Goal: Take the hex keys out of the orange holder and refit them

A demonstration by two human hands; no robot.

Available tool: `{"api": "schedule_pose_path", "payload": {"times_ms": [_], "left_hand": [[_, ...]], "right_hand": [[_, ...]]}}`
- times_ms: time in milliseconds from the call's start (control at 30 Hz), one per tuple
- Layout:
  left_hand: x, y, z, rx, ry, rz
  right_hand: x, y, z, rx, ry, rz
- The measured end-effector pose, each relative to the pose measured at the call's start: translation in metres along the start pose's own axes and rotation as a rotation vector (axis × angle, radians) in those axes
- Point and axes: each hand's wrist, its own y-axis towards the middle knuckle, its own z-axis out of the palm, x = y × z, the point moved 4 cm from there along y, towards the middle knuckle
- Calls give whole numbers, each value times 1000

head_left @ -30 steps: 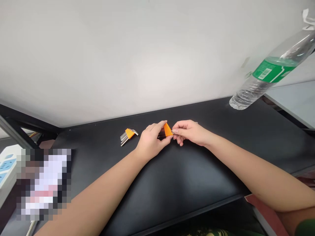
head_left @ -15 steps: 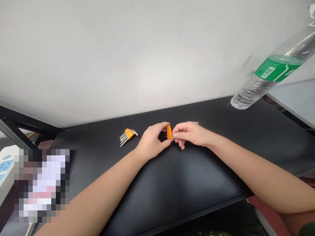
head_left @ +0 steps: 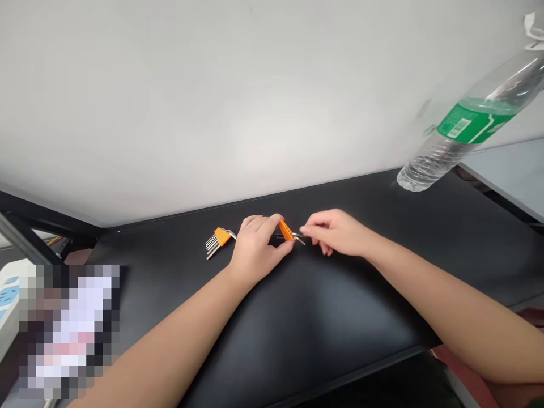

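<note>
Between the thumb and fingers of my left hand is an orange hex key holder, tilted, with a row of holes along its face. Bent metal hex keys stick out at its lower right end. My right hand is closed in a pinch just right of the holder, its thumb and forefinger on the end of a thin hex key. A second orange holder, filled with several hex keys, lies on the black table left of my left hand, partly covered by it.
A plastic bottle with a green label stands at the back right of the black table, near the wall. At the left are a white power strip, a blurred-out phone-like object and a black metal frame.
My right fingers have drawn slightly away from the holder, and bent key ends now show between them. My left hand has shifted a little left, and the holder is tilted more.
</note>
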Motion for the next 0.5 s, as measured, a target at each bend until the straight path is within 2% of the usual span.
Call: {"api": "schedule_pose_path", "payload": {"times_ms": [67, 100, 167, 267, 500], "left_hand": [[2, -1, 3, 20, -5, -25], [3, -2, 5, 31, -7, -36], [4, -3, 7, 49, -7, -47], [5, -4, 7, 79, -19, -62], [5, -4, 6, 108, -40, -63]], "right_hand": [[3, -2, -28, -195, -339, -138], [3, -3, -38, -236, -500, -175], [-3, -1, -52, -216, -714, -144], [-13, 2, -57, -164, -834, -99], [-15, 6, -45, -132, -921, -80]]}}
